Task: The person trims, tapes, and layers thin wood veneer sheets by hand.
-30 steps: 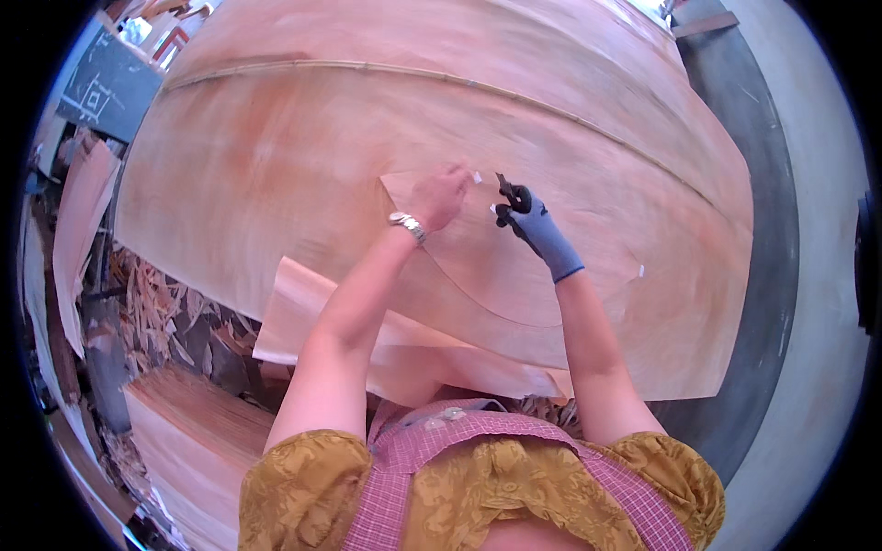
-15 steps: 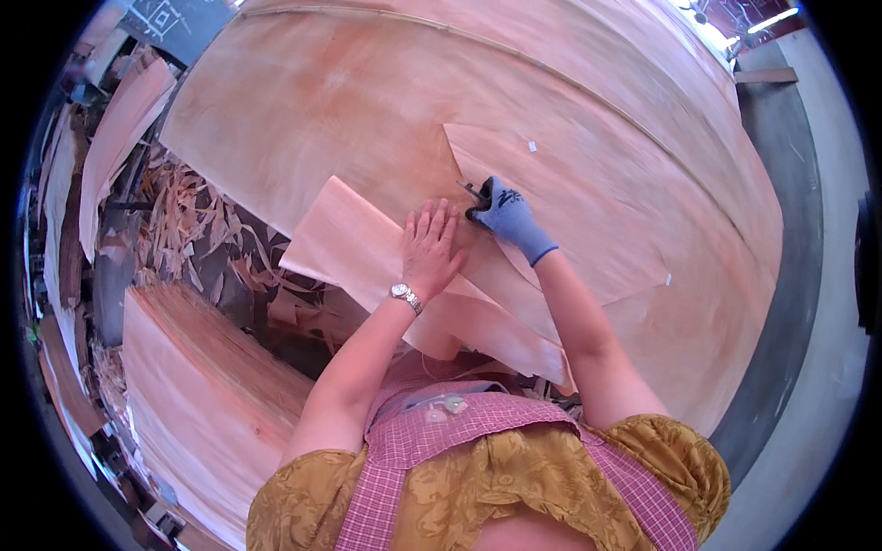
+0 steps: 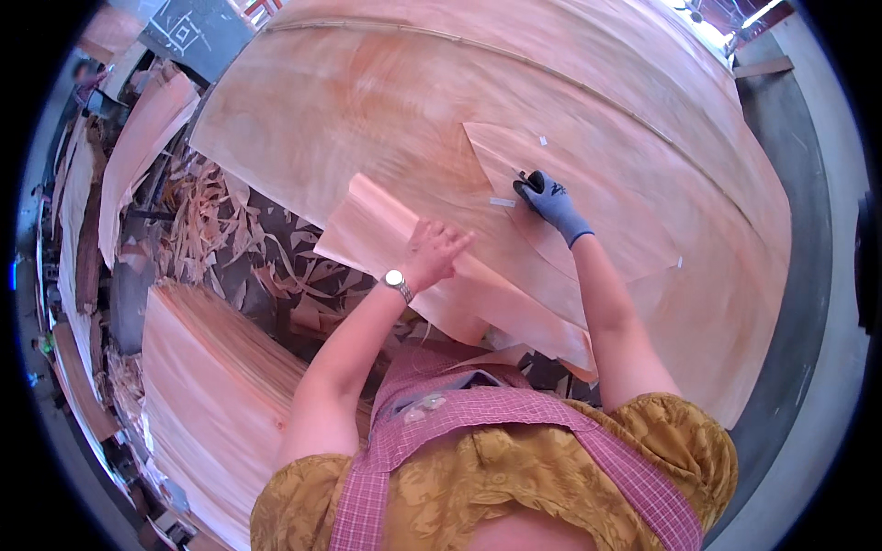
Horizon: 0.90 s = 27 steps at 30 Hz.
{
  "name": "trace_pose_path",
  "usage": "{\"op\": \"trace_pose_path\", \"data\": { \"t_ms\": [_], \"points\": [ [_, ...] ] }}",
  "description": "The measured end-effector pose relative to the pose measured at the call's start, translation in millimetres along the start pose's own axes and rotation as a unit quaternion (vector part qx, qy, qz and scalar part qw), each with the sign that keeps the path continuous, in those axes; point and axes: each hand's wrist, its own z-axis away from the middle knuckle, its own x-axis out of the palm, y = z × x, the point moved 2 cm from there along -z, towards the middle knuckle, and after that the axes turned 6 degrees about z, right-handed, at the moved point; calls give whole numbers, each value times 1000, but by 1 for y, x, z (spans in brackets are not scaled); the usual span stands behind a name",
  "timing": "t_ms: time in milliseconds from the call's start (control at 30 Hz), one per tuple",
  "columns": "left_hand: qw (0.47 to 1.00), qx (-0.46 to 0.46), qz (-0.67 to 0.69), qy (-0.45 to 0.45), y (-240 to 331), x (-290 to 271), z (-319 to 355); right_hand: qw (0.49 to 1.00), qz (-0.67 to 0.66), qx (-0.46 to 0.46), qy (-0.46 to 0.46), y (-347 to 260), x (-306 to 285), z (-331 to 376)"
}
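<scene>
Half a second on, my gloved right hand point(image 3: 554, 204) has moved off the left edge of the wood patch point(image 3: 620, 216) onto its face, leaving a white strip point(image 3: 502, 201) visible at that edge. My hands are apart: the right closes on a small dark tool point(image 3: 523, 174); the left point(image 3: 439, 253) rests on a curled offcut point(image 3: 367, 216), whether gripping it I cannot tell. I judge the job partly done: the patch lies on the large sheet point(image 3: 312, 119) with two more white tabs point(image 3: 543, 141) about its border, while its lower edge shows none. A thin pole point(image 3: 551, 70) crosses the sheet; shavings point(image 3: 207, 220), stacked sheets point(image 3: 211, 367) and a chalked board point(image 3: 207, 37) stand leftward.
</scene>
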Motion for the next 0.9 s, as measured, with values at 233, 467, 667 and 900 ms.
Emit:
{"op": "trace_pose_path", "data": {
  "t_ms": [233,467,667,900],
  "points": [
    [988,107,110,32,22,11,104,985,114,54,121,-9,16,8],
    [986,0,166,12,-133,-71,256,953,172,164,189,-53,24,-1],
    [972,-221,66,37,-311,-140,397,947,-16,151,283,-169,116,-60],
    [917,-374,136,28,-472,-190,478,964,18,-36,264,-445,257,-227]
  ]
}}
